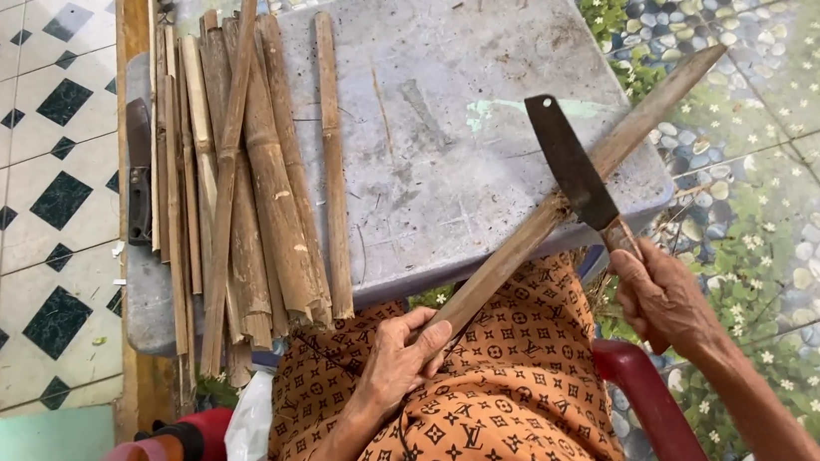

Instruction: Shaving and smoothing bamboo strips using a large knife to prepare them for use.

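— What kind of place are we looking at?
— A home yard is showing: patterned floor tiles (pixel 41 105), a grey worn table (pixel 465 75) carrying split bamboo strips (pixel 244 184) along its left edge, a red plastic chair (pixel 663 415).

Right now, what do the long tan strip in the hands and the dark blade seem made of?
The long tan strip looks like split bamboo: dry, fibrous, matte, like the stacked bamboo slats. The dark rectangular blade seems to be dull, unpolished metal, probably steel.
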